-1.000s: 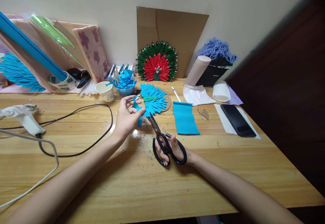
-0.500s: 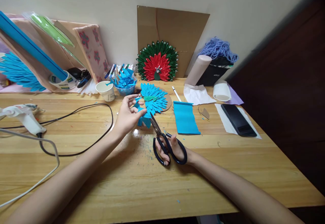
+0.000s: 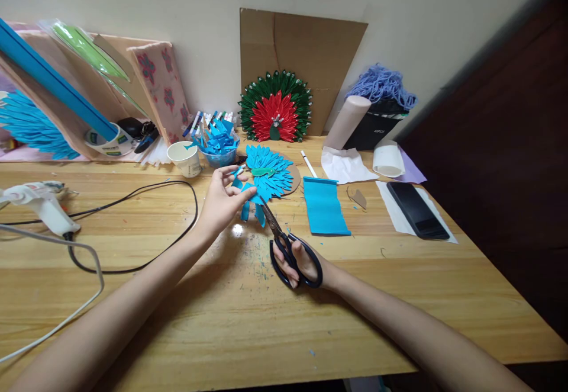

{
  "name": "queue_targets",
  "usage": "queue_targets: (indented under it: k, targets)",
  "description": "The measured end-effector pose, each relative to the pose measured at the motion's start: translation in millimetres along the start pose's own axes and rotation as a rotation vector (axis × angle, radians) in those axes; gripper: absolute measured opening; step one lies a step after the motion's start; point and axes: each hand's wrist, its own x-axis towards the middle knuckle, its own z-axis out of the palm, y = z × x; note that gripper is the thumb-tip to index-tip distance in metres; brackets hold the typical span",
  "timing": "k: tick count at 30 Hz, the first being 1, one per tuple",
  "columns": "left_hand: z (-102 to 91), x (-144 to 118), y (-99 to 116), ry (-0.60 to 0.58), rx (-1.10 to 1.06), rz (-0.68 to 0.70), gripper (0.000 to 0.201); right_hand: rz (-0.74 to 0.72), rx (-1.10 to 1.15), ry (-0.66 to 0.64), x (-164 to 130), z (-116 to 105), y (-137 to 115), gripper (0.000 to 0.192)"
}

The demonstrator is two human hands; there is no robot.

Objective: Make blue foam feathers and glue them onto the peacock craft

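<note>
Wooden tabletop (image 3: 177, 297) runs to a pale wall. At its middle the left hand (image 3: 220, 202) pinches a blue paper piece (image 3: 249, 198) between thumb and fingertips. The piece sticks out at the hand's three o'clock. The right hand (image 3: 298, 262) grips black scissors (image 3: 286, 244), fingers through the loops; their blades point toward eleven o'clock and meet the paper's lower edge.

Black-handled scissors (image 3: 288, 250) are cutting a blue strip (image 3: 252, 199); right of them a blue sheet (image 3: 325, 207) is lying, behind it a red-and-green fan (image 3: 275, 108) is showing against brown cardboard (image 3: 310, 42).
</note>
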Motion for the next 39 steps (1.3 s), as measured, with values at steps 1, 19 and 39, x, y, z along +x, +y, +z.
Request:
queue_targets:
  k: [1,19,39]
  targets:
    - [-0.3,-0.4,-0.2,0.020,0.038,-0.006,0.054,-0.010,0.002,0.008,0.2,0.4,-0.2,0.062]
    - [-21.8,4.7,7.9,-0.022,0.834,0.135,0.027,0.014,0.248,0.052,6.7,-1.8,9.8,0.061]
    - [5.1,-14.0,10.4,-0.352,0.356,0.031,0.032,0.018,0.045,0.059,2.0,7.8,-6.9,0.073]
